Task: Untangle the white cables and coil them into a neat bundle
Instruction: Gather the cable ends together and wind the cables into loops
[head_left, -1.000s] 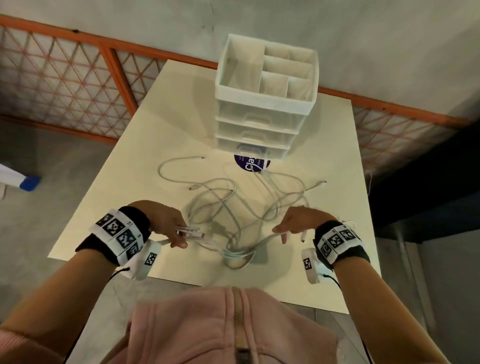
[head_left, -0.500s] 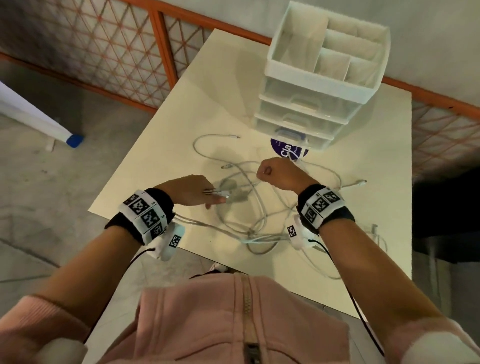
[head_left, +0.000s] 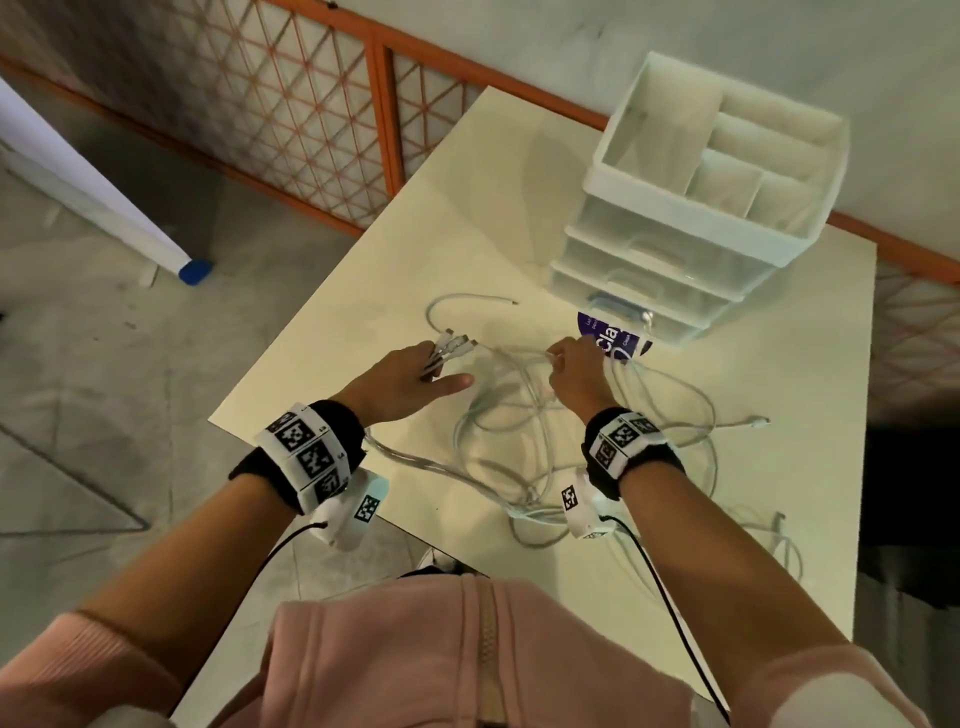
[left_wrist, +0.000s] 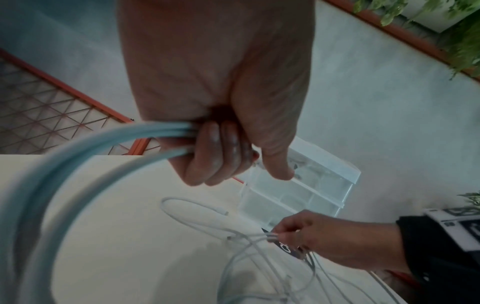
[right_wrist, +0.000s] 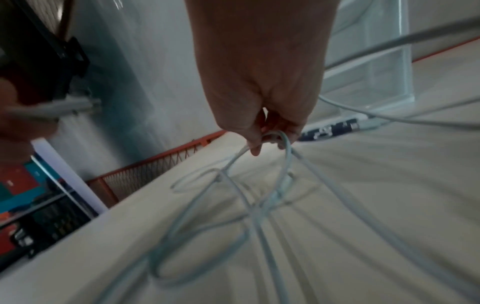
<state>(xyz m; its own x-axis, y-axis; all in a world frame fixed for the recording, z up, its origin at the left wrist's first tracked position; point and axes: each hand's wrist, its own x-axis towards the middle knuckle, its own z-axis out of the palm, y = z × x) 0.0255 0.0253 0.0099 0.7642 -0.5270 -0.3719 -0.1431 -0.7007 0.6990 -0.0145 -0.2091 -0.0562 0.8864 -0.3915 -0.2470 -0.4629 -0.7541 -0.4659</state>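
Several white cables (head_left: 524, 415) lie tangled in loops on the cream table (head_left: 322, 332). My left hand (head_left: 415, 374) grips a few cable ends, whose plugs (head_left: 454, 345) stick out past the fingers; the left wrist view shows the cables (left_wrist: 109, 144) running into the curled fingers (left_wrist: 218, 156). My right hand (head_left: 576, 374) is to the right, by the drawer unit, and pinches a cable strand (right_wrist: 275, 139) lifted off the tangle (right_wrist: 259, 205). One loose cable end (head_left: 758, 422) lies at the right, another loop (head_left: 457, 304) at the back.
A white plastic drawer unit (head_left: 696, 208) with an open divided tray on top stands at the table's far right. A purple round sticker (head_left: 613, 338) lies in front of it. An orange lattice railing (head_left: 322, 104) runs behind. Some cable hangs over the table's right front edge (head_left: 779, 540).
Both hands have moved away from me across the table. The left hand carried the plug ends farther back; the right hand reached toward the drawer unit and pinched a strand.
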